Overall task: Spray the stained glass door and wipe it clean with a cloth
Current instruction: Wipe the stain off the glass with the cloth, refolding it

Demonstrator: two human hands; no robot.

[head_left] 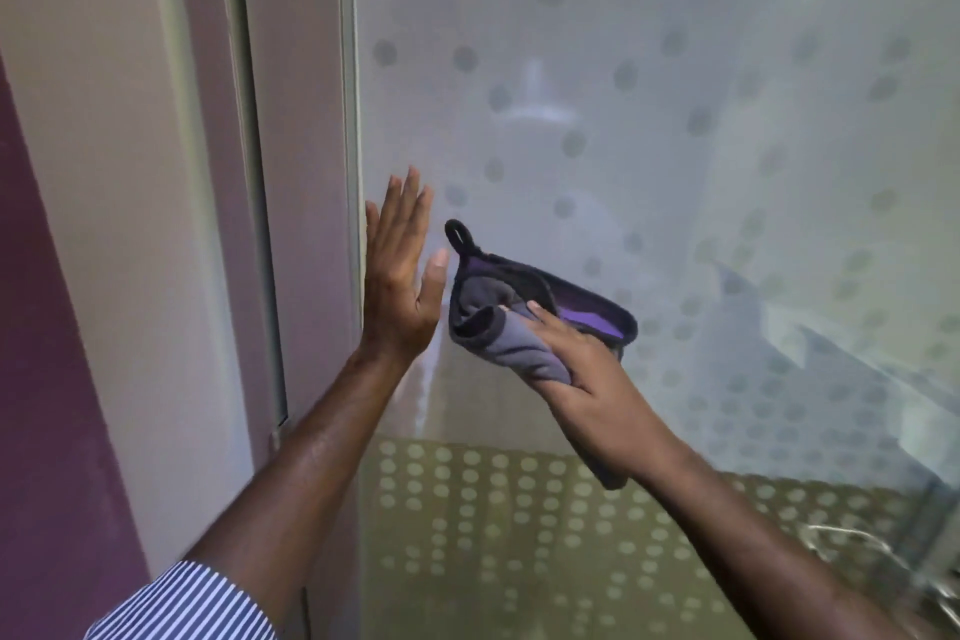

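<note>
Head view is looking down two bare forearms, a blue-and-white striped sleeve (pixel 182 603) showing at the near left. Beyond it, the left hand (pixel 400 270) is standing open and flat, fingers together and pointing up, holding nothing; whether the palm is pressing the pane or hovering just off it, by the pale vertical door frame (pixel 356 120), cannot be told. Just to its right, the right hand (pixel 582 369) is closing its grip on a bunched grey and purple microfibre cloth with black edging and a hanging loop (pixel 519 312), the thumb lying across the grey fold while a tail of fabric is dangling below the wrist. The cloth is sitting close to the frosted glass door with a grey dot pattern (pixel 675 146), though contact is not certain. No spray bottle is showing.

Several things could be going wrong from here. The cloth is wadded rather than flat, so a pass would likely be smearing liquid into streaks instead of lifting it. The black loop and edging could be dragging across the pane and leaving lines. The bare left palm, if touching, could be printing fresh marks on the glass. A pale vertical run below the left hand may be drips heading down unwiped.
</note>
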